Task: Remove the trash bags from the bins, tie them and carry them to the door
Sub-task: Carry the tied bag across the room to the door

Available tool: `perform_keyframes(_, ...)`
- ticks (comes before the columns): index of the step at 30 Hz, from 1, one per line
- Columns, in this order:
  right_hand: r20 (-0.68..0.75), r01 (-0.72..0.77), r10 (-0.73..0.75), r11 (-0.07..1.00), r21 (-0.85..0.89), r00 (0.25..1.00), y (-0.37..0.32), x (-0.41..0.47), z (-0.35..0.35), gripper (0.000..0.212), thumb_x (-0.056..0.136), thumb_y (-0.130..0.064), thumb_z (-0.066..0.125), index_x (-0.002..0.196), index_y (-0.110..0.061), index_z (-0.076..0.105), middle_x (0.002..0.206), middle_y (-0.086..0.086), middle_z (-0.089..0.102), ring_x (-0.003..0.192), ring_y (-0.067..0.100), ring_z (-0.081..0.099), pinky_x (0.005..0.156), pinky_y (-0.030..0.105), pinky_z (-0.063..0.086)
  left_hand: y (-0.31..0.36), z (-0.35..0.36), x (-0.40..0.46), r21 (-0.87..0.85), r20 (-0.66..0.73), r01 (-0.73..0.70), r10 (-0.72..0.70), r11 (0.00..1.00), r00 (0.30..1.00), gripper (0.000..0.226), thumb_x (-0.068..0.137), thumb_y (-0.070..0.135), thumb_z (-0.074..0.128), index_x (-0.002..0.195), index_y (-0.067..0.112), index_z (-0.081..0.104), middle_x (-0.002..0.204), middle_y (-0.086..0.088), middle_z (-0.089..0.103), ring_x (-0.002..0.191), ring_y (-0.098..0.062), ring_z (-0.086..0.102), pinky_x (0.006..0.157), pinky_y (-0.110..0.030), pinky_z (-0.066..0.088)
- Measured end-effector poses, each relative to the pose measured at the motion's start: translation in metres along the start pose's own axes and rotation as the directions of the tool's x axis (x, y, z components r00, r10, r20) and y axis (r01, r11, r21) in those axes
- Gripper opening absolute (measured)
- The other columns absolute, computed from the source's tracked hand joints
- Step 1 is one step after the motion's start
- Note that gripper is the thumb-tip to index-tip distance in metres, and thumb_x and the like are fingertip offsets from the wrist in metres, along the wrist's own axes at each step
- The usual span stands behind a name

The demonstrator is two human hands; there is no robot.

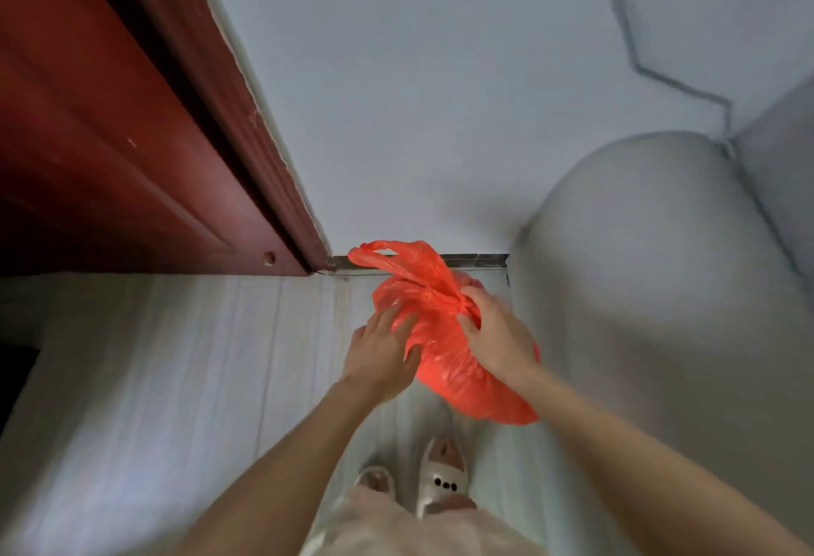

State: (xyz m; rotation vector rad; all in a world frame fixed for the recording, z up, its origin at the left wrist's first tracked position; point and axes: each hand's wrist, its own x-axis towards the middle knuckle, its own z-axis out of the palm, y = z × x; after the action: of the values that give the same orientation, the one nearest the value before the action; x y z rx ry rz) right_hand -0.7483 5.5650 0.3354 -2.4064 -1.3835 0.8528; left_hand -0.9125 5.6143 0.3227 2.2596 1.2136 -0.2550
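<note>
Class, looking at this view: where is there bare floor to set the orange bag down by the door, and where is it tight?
Bare floor runs left of the hands, below the red door. Tighter: the strip between the slippers and the grey rounded object, beneath the orange bag that the right hand pinches and the left hand touches.

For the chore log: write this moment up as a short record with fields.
bag: orange trash bag, full, held above the floor
right hand: right hand grips the gathered neck
left hand: left hand fingers spread, touching the bag's side
handles: one loop free, sticking up
door: dark red door, on the left
footwear: slippers
</note>
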Motion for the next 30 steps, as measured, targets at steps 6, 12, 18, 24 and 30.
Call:
perform_keyframes(6, 0.045, 0.019, -0.012, 0.986, -0.165, 0.999, 0.090, 0.169, 0.143, 0.040, 0.091, -0.024, 0.044, 0.130, -0.029, 0.040, 0.127, 0.006, 0.048, 0.118, 0.029, 0.045, 0.090, 0.042, 0.043, -0.085, 0.109, 0.154, 0.106, -0.090, 0.038, -0.028, 0.994, 0.996, 0.051, 0.094, 0.030, 0.037, 0.143, 0.025, 0.023, 0.153, 0.000, 0.019, 0.142, -0.017, 0.015, 0.111, -0.033, 0.018)
perform_keyframes(12, 0.045, 0.037, -0.027, 0.971, -0.236, 0.999, 0.159, 0.283, 0.249, 0.039, 0.093, -0.017, 0.041, 0.131, -0.024, 0.039, 0.127, 0.006, 0.045, 0.119, 0.028, 0.039, 0.083, 0.042, 0.045, -0.150, 0.194, 0.259, 0.216, -0.059, 0.063, -0.052, 0.974, 0.997, 0.056, 0.096, 0.027, 0.034, 0.146, 0.023, 0.009, 0.156, -0.004, 0.006, 0.144, -0.021, 0.003, 0.115, -0.040, 0.014)
perform_keyframes(18, 0.075, 0.047, -0.028, 0.963, -0.264, 0.997, 0.173, 0.295, 0.268, 0.052, 0.091, -0.022, 0.044, 0.141, -0.026, 0.027, 0.141, 0.005, 0.037, 0.132, 0.027, 0.028, 0.101, 0.043, 0.038, -0.153, 0.200, 0.277, 0.315, 0.010, 0.060, -0.067, 0.947, 0.998, 0.063, 0.095, 0.027, 0.036, 0.146, 0.025, 0.000, 0.157, -0.005, -0.004, 0.144, -0.026, -0.006, 0.115, -0.050, 0.008)
perform_keyframes(24, 0.111, -0.010, 0.032, 0.982, -0.191, 0.993, 0.121, 0.237, 0.181, 0.050, 0.091, -0.019, 0.043, 0.140, -0.021, 0.032, 0.148, 0.008, 0.033, 0.135, 0.029, 0.029, 0.110, 0.043, 0.029, -0.097, 0.098, 0.242, 0.307, -0.005, -0.006, 0.008, 0.952, 1.000, 0.059, 0.095, 0.027, 0.038, 0.146, 0.023, 0.009, 0.156, -0.007, 0.003, 0.144, -0.025, 0.001, 0.116, -0.046, 0.010)
perform_keyframes(30, 0.085, -0.139, 0.133, 0.987, 0.078, 0.988, 0.040, 0.112, 0.048, 0.033, 0.090, -0.015, 0.040, 0.120, -0.017, 0.053, 0.123, 0.009, 0.059, 0.113, 0.028, 0.054, 0.093, 0.038, 0.045, -0.017, -0.018, 0.137, 0.185, 0.059, -0.093, 0.083, 0.978, 0.995, 0.039, 0.094, 0.024, 0.038, 0.132, 0.017, 0.042, 0.135, -0.005, 0.045, 0.125, -0.025, 0.040, 0.100, -0.037, 0.032)
